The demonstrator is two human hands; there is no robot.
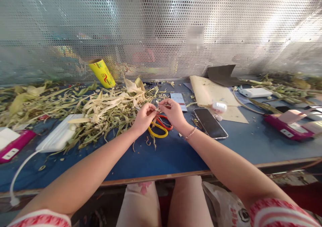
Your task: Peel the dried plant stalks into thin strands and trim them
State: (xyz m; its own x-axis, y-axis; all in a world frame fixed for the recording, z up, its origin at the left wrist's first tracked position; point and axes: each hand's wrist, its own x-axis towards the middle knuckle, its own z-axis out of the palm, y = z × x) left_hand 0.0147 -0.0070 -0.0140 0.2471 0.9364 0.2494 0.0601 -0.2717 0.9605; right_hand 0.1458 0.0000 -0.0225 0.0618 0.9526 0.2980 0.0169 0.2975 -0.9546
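My left hand [145, 118] and my right hand [173, 113] meet over the middle of the blue table, fingertips pinched close together. Between them is a small pale piece, too small to make out. Scissors with one yellow and one red handle [159, 133] lie on the table just below my hands. A heap of dried leaves and stalks [103, 109] spreads to the left of my left hand. A phone with a lit screen [178, 101] lies just beyond my right hand, and a dark-screened phone [210, 123] is to its right.
A yellow tube [102, 73] leans near the perforated metal panel [161, 29]. A white power bank [59, 134] and a magenta box [16, 146] are at left. Brown paper [210, 91], a white earphone case [219, 107] and a magenta power strip [289, 127] are at right.
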